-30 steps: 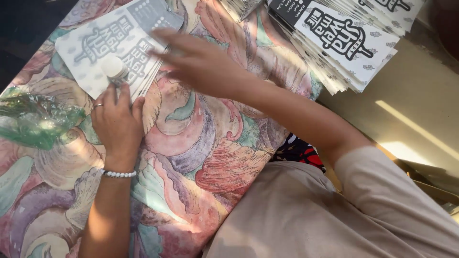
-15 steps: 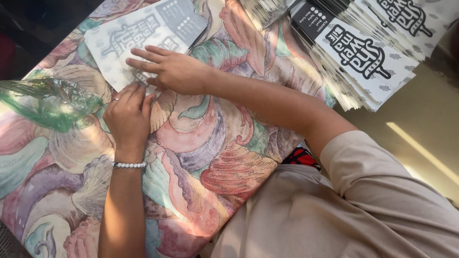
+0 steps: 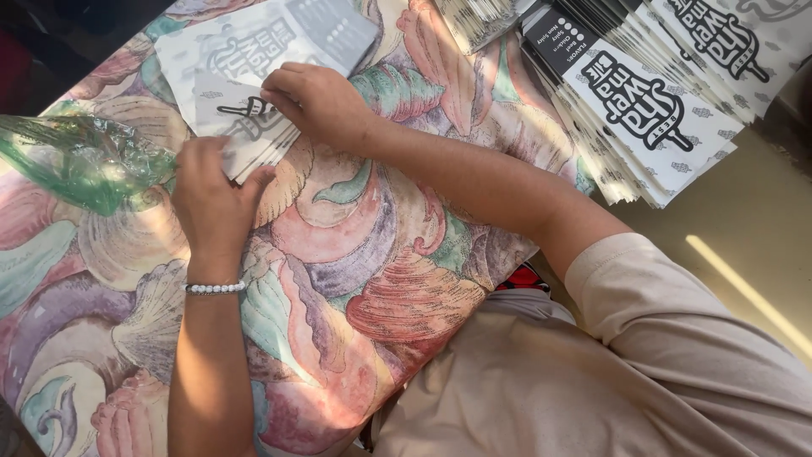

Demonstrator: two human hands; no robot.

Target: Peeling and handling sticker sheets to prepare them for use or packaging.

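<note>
A white paper sheet with black print [image 3: 245,140] lies on the flowered tablecloth [image 3: 355,279], on top of a larger printed sheet [image 3: 279,38]. My left hand [image 3: 210,196], with a bead bracelet at the wrist, grips the sheet's near edge, fingers curled. My right hand [image 3: 317,101] presses on the sheet's right side with bent fingers and covers part of it. Whether my left hand also hides a small object I cannot tell.
A crumpled green plastic bag [image 3: 80,161] lies just left of my left hand. Fanned stacks of the same printed white sheets [image 3: 651,110] fill the table's far right corner. The table's edge runs diagonally past my lap, with tan floor [image 3: 744,220] beyond.
My right hand drew back from its far reach onto the sheet. My left hand moved up to the sheet's edge. A smaller printed sheet now lies over the larger one.
</note>
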